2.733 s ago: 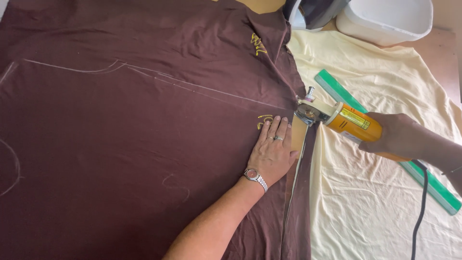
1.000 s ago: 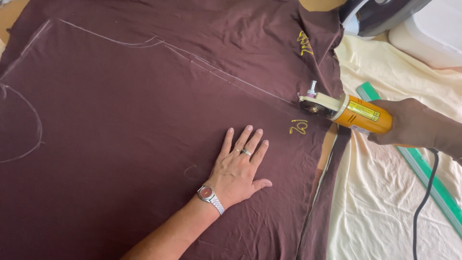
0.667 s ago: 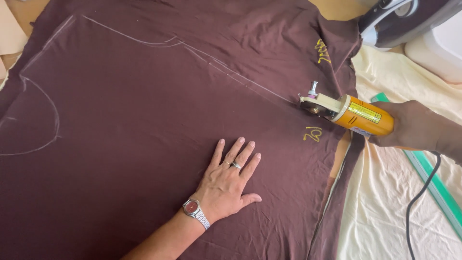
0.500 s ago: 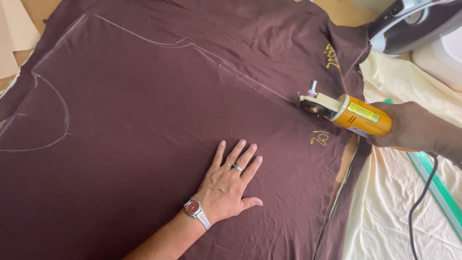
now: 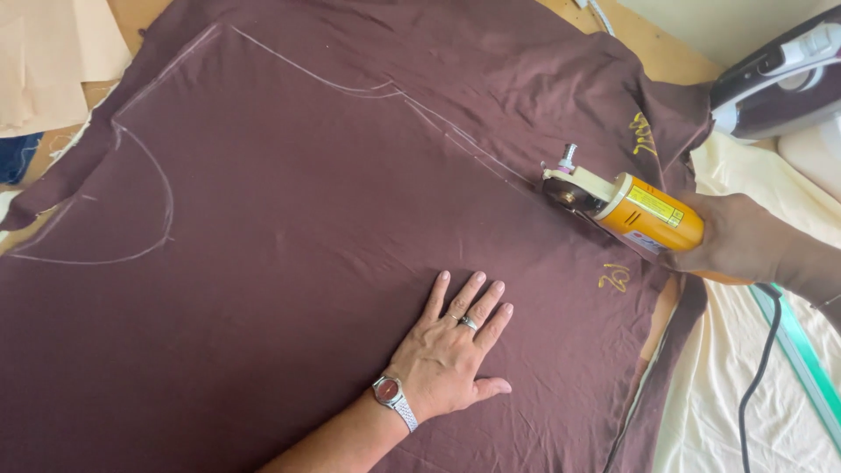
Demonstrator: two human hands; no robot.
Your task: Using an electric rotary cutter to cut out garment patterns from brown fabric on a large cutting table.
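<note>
A large dark brown fabric [image 5: 289,228] lies spread flat, with a pale chalk pattern line drawn across it. My left hand [image 5: 451,350] rests flat on the fabric with fingers spread, a watch on the wrist. My right hand [image 5: 740,241] grips an orange electric rotary fabric cutter [image 5: 626,206]. Its round blade sits at the chalk line near the fabric's right edge. A cut strip of the brown fabric hangs loose below my right hand.
A pale yellow cloth [image 5: 745,385] lies under the right side with a green ruler [image 5: 802,359] on it. The cutter's black cord [image 5: 758,368] trails down. A dark steam iron [image 5: 780,74] stands at the top right. Beige paper [image 5: 53,61] lies at top left.
The cutter has advanced leftward along the chalk line into the fabric. My left hand slid left and down from the fabric edge and stays flat on the cloth.
</note>
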